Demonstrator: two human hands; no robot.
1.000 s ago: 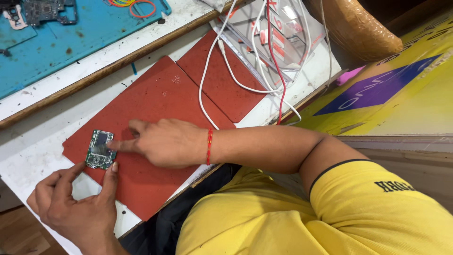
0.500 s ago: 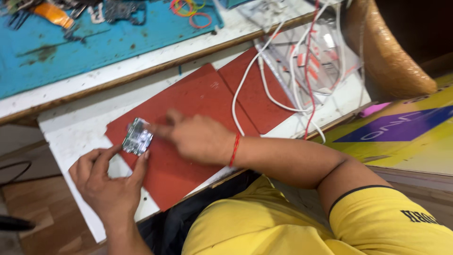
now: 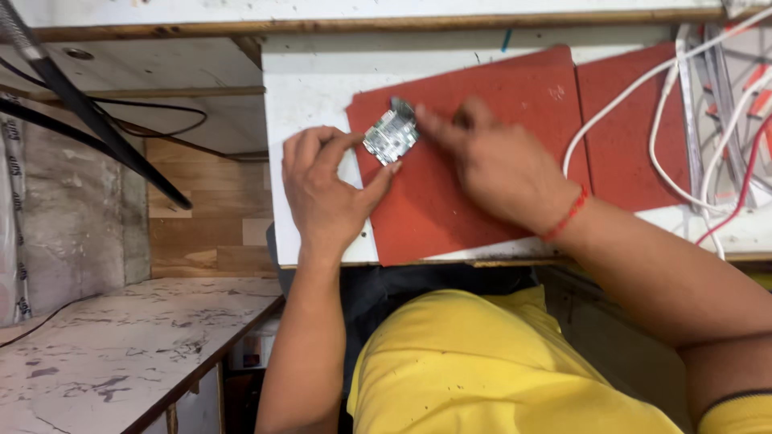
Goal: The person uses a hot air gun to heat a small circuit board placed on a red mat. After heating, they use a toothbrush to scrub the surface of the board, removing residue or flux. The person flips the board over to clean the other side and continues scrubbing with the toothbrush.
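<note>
A small silver circuit board is held tilted just above a red rubber mat on a white bench. My left hand pinches the board's lower edge between thumb and fingers. My right hand, with a red thread band at the wrist, rests on the mat and its fingertips touch the board's right edge. I cannot tell if anything small is between those fingertips.
White and red cables lie in a tangle at the right end of the bench. Black cables hang at the left over a wooden shelf. A marbled white surface sits lower left. My yellow shirt fills the bottom.
The view has swung down and left, so the blue mat with tools is out of sight. Both hands stay on the board, which now sits higher on the red mat.
</note>
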